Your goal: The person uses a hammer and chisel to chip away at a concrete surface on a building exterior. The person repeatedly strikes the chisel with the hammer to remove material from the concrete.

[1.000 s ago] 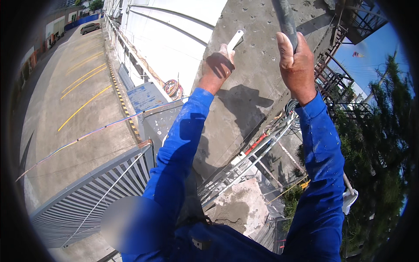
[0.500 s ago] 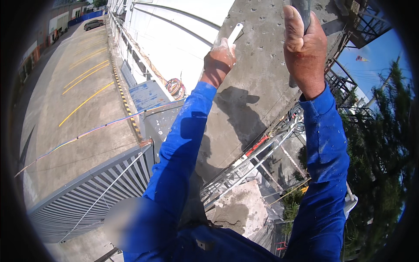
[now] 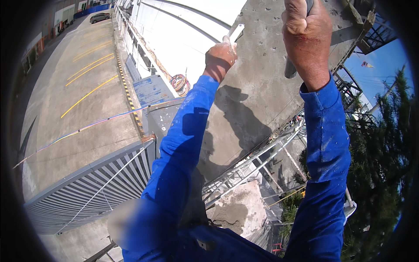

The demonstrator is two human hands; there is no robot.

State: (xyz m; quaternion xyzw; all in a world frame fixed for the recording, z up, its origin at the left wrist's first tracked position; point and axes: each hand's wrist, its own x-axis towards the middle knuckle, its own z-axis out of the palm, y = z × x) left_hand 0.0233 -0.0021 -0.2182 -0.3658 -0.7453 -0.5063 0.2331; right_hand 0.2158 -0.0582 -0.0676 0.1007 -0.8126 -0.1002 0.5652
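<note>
My left hand (image 3: pixel 221 56) is closed round a flat white handle (image 3: pixel 237 32) with a rounded end, its other part hidden by the fist. It is held close over a rough grey cement wall (image 3: pixel 255 94) marked with small pits. My right hand (image 3: pixel 307 39) is raised at the top edge, fingers wrapped round a long grey tool (image 3: pixel 290 69). Its lower end shows below the fist, and its upper part is cut off by the picture's edge. Both hands are dusted with pale powder. Shadows of my head and arm fall on the cement.
Metal scaffolding (image 3: pixel 257 163) runs below the wall, with a cement-smeared board (image 3: pixel 244 205) under it. A grey ribbed fence (image 3: pixel 91 192), coiled hoses (image 3: pixel 179 84) and a parking area (image 3: pixel 83 83) with a car (image 3: pixel 100 17) are at left. Trees (image 3: pixel 375 170) stand at right.
My right hand and its grey tool have moved slightly upward, with the tool's lower end now tilted further left. My left hand stays almost in place. The view has shifted a little.
</note>
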